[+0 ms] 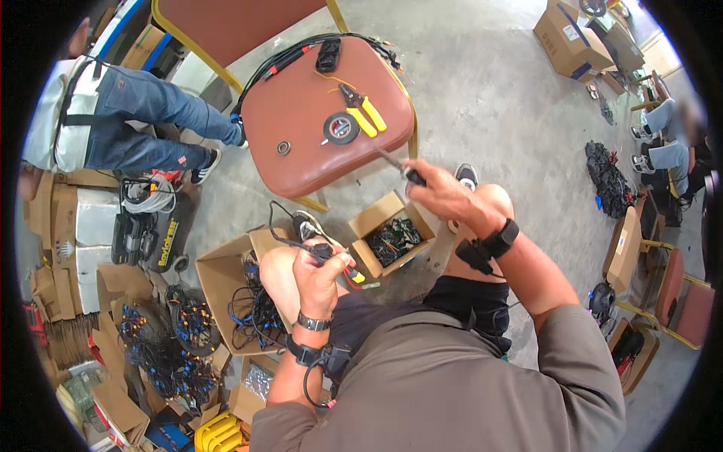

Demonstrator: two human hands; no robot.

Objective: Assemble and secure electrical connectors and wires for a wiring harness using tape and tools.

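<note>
My left hand (316,282) is closed around a black cable end (321,251) with a thick dark fitting, above my left knee. From it the black cable (273,218) loops up and away. My right hand (448,194) grips the black handle of a slim pointed tool (392,159), whose exact kind I cannot make out. Its tip reaches the near right edge of a red-brown padded chair seat (301,135). Lying on the seat are yellow-handled wire strippers (366,113), a roll of black tape (341,129), a small ring-shaped roll (283,148) and a black socket block (327,55).
Between my feet stands a small carton (369,218) of dark cable pieces. A larger carton (226,290) of black cables is by my left leg. Bundled wires (169,335) with blue ends lie left. A person in jeans (151,98) stands far left; another person (670,143) sits far right.
</note>
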